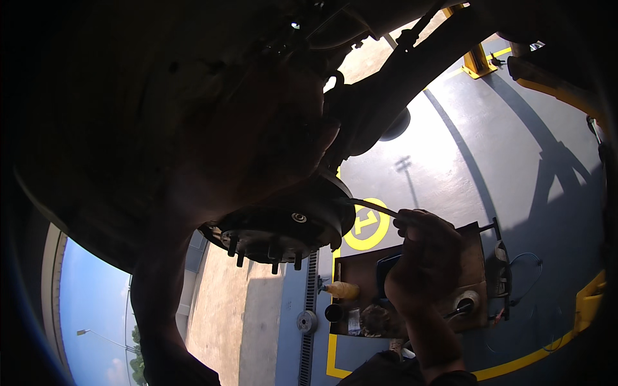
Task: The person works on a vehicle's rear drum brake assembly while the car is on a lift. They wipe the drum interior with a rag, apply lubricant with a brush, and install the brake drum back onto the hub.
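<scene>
A dark wheel hub (273,239) with several protruding studs hangs in the middle, under the shadowed body of a vehicle. My right hand (425,254) is closed around one end of a thin, slightly curved metal rod (375,206). The rod's other end meets the edge of the brake assembly (328,196) behind the hub; its tip is hard to make out. Raised above the hub, my left hand (277,125) lies in deep shadow against the dark parts there. One of its fingertips shows toward the right, but the rest of its grip is hidden.
A dark suspension arm (393,83) slants to the upper right. Below stands a cart (473,257) carrying a bottle of yellowish liquid (344,291), a white roll (467,300) and rags. A round metal piece (307,321) sits by a floor grate (304,360). A yellow post (477,63) rises farther off.
</scene>
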Demonstrator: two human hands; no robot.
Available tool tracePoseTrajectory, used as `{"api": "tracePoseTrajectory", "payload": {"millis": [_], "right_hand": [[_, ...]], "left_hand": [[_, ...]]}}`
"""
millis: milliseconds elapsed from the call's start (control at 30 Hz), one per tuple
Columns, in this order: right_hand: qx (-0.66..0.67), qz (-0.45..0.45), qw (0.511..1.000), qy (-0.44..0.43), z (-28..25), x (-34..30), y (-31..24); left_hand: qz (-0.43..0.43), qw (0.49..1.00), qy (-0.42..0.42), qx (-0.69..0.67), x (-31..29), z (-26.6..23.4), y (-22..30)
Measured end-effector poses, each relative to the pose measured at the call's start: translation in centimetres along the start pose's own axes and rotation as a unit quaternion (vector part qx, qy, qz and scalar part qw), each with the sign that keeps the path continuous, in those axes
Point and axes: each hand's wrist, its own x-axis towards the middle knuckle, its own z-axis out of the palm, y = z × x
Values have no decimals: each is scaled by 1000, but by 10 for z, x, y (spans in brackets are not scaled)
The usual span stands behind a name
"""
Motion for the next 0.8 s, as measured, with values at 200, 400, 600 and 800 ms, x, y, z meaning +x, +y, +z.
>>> {"api": "tracePoseTrajectory", "payload": {"millis": [200,400,600,800], "right_hand": [[-24,-14,999,44,11,2,16],[-44,-24,998,39,17,-3,22],[-16,-13,1000,18,18,-12,33],[43,8,998,39,31,-34,46]], "left_hand": [[57,991,84,-90,20,29,-24],[-176,930,74,-315,41,25,10],[-191,922,59,-331,39,24,-16],[-189,921,37,-340,33,22,-30]]}}
